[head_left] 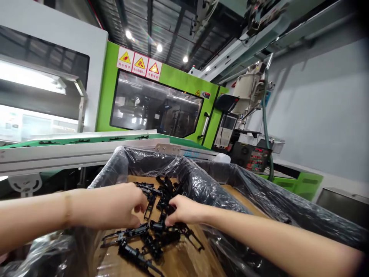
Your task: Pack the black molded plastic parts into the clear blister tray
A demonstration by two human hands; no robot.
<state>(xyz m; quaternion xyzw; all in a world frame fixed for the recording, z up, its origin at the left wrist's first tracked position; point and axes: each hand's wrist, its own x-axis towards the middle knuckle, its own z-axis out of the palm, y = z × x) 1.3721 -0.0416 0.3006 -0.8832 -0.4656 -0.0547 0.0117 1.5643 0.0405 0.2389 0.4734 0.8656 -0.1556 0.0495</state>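
Observation:
Several black plastic parts [138, 256], long and narrow with frame-like ends, lie jumbled on brown cardboard [109, 265] inside a lined box. Over the left side of the pile is my left hand [123, 206], its fingers bent and its thumb apart, with nothing visible between them. My right hand [186, 209] reaches in from the right. Its thumb and fingers close around a black plastic part [170, 210] within the pile; the fingers partly hide that part, and where it ends among the others is unclear.
Clear plastic film [198, 184] lines the box and drapes over its rim. A second lined box [245, 188] adjoins on the right. Behind runs a green conveyor belt [65, 143] carrying several black parts. Beyond it stands a green machine [106, 84] with a window.

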